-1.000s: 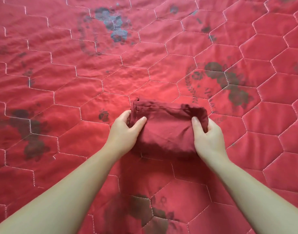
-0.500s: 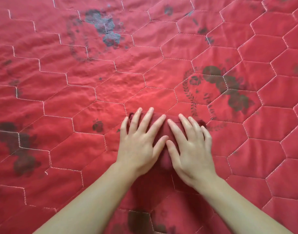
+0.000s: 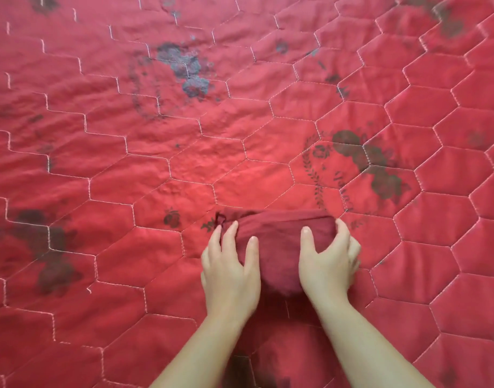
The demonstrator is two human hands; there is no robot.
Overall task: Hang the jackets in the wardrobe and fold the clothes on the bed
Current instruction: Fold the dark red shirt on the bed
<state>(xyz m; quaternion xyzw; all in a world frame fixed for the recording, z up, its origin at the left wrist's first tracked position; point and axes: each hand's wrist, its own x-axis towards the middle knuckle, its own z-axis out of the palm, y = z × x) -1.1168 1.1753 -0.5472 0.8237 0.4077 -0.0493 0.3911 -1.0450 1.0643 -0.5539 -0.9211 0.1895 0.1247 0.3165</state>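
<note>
A small, dark red folded garment lies on the red quilted bed cover, low in the middle of the head view. My left hand holds its left edge, thumb on top and fingers along the side. My right hand grips its right edge, thumb on top and fingers curled round the end. The near part of the garment is hidden behind my hands and wrists.
The bed cover fills the whole view, stitched in hexagons with dark flower prints on it. No other clothes, jackets or wardrobe are in sight.
Half a second ago both hands pressed flat on top of the garment. They have moved apart to its two ends and now hold it by the sides. The view has shifted a little.
</note>
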